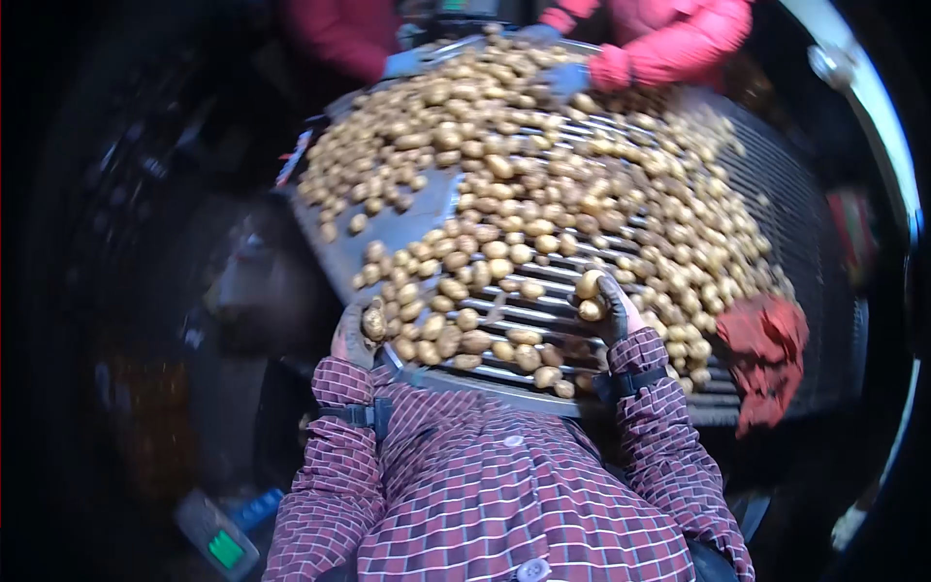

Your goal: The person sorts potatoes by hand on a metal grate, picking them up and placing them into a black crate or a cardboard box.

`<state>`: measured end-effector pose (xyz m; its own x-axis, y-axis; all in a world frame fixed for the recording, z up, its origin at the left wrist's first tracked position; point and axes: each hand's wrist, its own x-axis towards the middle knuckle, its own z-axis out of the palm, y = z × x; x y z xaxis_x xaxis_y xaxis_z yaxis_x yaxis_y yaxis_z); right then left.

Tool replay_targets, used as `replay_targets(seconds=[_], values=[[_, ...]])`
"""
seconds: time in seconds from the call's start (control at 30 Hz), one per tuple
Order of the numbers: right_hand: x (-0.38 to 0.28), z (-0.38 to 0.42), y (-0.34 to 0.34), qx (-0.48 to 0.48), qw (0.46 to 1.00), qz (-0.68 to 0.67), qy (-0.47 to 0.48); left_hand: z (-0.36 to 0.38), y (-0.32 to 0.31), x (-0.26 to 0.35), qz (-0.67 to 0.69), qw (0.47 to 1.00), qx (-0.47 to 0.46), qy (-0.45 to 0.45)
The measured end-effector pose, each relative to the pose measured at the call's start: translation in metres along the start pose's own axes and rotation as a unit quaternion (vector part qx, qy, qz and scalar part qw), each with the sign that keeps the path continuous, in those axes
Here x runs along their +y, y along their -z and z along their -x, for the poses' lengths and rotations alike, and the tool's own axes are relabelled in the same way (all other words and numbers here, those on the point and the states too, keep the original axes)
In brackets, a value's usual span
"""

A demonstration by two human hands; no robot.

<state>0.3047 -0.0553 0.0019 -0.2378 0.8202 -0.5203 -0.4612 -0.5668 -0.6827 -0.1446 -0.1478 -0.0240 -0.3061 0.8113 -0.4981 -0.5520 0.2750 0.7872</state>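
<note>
My left hand (pixel 351 335), in a dark glove, is closed around a brownish potato (pixel 374 320) at the near left edge of the sorting table. My right hand (pixel 615 308), also gloved, curls around two pale potatoes, an upper one (pixel 588 283) and a lower one (pixel 591 310), above the metal rollers (pixel 558 289). Between my hands, loose potatoes (pixel 525 337) lie along the near edge. A large spread of potatoes (pixel 543 199) covers much of the table beyond, some darker with soil.
Across the table, a person in a pink jacket (pixel 679 44) reaches in with a blue-gloved hand (pixel 565 80). Another person's red sleeve (pixel 339 39) is at the far left. Crumpled red cloth (pixel 764 341) lies at right. A scale with a green display (pixel 225 548) stands lower left.
</note>
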Motion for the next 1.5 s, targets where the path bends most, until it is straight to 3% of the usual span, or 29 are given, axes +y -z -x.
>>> replay_targets(seconds=[0.03, 0.07, 0.13, 0.23, 0.27, 0.3, 0.33, 0.43, 0.47, 0.5, 0.57, 0.6, 0.63, 0.7, 0.73, 0.8, 0.87, 0.93, 0.97, 1.1, 1.13, 1.2, 1.23, 1.27, 1.33, 1.37, 1.4, 1.43, 1.5], values=[[-0.001, -0.001, -0.042, -0.019, 0.999, 0.029, -0.013, 0.008, 0.031, 0.008, -0.019, 0.999, 0.035, -0.022], [0.005, -0.011, -0.07, -0.11, 0.991, 0.065, -0.03, 0.018, 0.05, 0.025, 0.021, 0.991, 0.126, 0.038], [0.037, -0.026, -0.132, -0.21, 0.957, 0.195, -0.049, 0.039, 0.113, 0.033, 0.069, 0.983, 0.167, 0.026], [0.09, -0.008, -0.245, -0.346, 0.836, 0.426, 0.006, 0.077, 0.173, 0.038, 0.041, 0.976, 0.215, -0.003], [0.112, 0.004, -0.276, -0.452, 0.825, 0.338, -0.039, 0.09, 0.183, 0.038, 0.028, 0.973, 0.23, -0.014], [0.139, 0.011, -0.291, -0.474, 0.781, 0.407, 0.021, 0.096, 0.199, 0.031, 0.043, 0.966, 0.251, -0.048], [0.13, 0.033, -0.305, -0.47, 0.767, 0.437, 0.028, 0.097, 0.219, 0.022, 0.05, 0.96, 0.269, -0.064], [0.106, 0.018, -0.282, -0.429, 0.821, 0.375, 0.04, 0.088, 0.296, -0.017, 0.02, 0.924, 0.371, -0.087], [0.095, 0.005, -0.259, -0.357, 0.845, 0.395, 0.04, 0.08, 0.317, -0.032, 0.001, 0.907, 0.413, -0.082], [0.08, -0.008, -0.228, -0.318, 0.842, 0.419, 0.122, 0.074, 0.334, -0.044, -0.036, 0.888, 0.45, -0.083], [0.062, -0.026, -0.148, -0.185, 0.841, 0.478, 0.175, 0.055, 0.34, -0.067, -0.16, 0.859, 0.467, -0.139], [0.048, -0.016, -0.115, -0.117, 0.823, 0.526, 0.18, 0.049, 0.308, -0.066, -0.221, 0.868, 0.409, -0.174], [0.044, -0.003, -0.083, -0.063, 0.752, 0.612, 0.237, 0.043, 0.274, -0.061, -0.28, 0.869, 0.349, -0.209], [0.05, 0.031, -0.036, -0.051, 0.65, 0.712, 0.262, 0.037, 0.178, -0.041, -0.364, 0.869, 0.21, -0.259], [0.051, 0.051, -0.026, -0.066, 0.631, 0.744, 0.209, 0.038, 0.12, -0.032, -0.39, 0.869, 0.132, -0.273], [0.061, 0.088, -0.02, -0.057, 0.524, 0.828, 0.191, 0.043, 0.019, -0.022, -0.427, 0.875, 0.022, -0.225], [0.074, 0.102, -0.007, -0.03, 0.555, 0.807, 0.201, 0.022, -0.026, -0.046, -0.613, 0.714, -0.111, -0.32], [0.085, 0.106, 0.011, 0.007, 0.598, 0.776, 0.203, 0.042, -0.088, -0.044, -0.813, 0.526, -0.114, -0.222], [0.085, 0.111, 0.011, 0.032, 0.611, 0.768, 0.189, 0.035, -0.107, -0.049, -0.872, 0.459, -0.126, -0.118], [0.078, 0.112, 0.009, 0.057, 0.612, 0.773, 0.157, 0.012, -0.12, -0.045, -0.891, 0.425, -0.142, -0.069], [0.076, 0.107, 0.003, 0.071, 0.609, 0.757, 0.224, 0.016, -0.117, -0.04, -0.87, 0.462, -0.14, -0.101], [0.063, 0.096, -0.022, 0.053, 0.626, 0.742, 0.234, 0.026, -0.103, -0.031, -0.821, 0.531, -0.134, -0.164], [0.06, 0.09, -0.041, 0.054, 0.625, 0.741, 0.24, 0.033, -0.094, -0.03, -0.773, 0.593, -0.12, -0.192], [0.065, 0.077, -0.048, 0.029, 0.618, 0.747, 0.243, 0.024, -0.065, -0.041, -0.654, 0.693, -0.152, -0.264], [0.063, 0.066, -0.086, -0.039, 0.597, 0.786, 0.154, 0.029, -0.034, -0.056, -0.362, 0.9, -0.136, -0.2], [0.079, 0.056, -0.089, -0.04, 0.534, 0.83, 0.153, 0.047, -0.038, -0.039, -0.221, 0.963, -0.119, -0.099], [0.1, 0.041, -0.085, -0.041, 0.468, 0.869, 0.154, 0.047, -0.019, -0.039, -0.104, 0.985, -0.121, -0.071], [0.116, 0.027, -0.079, -0.03, 0.442, 0.884, 0.151, 0.056, -0.013, -0.031, -0.029, 0.991, -0.107, -0.079], [0.087, 0.03, -0.09, -0.071, 0.552, 0.823, 0.11, 0.073, 0.009, -0.015, 0.074, 0.993, -0.051, -0.073]])
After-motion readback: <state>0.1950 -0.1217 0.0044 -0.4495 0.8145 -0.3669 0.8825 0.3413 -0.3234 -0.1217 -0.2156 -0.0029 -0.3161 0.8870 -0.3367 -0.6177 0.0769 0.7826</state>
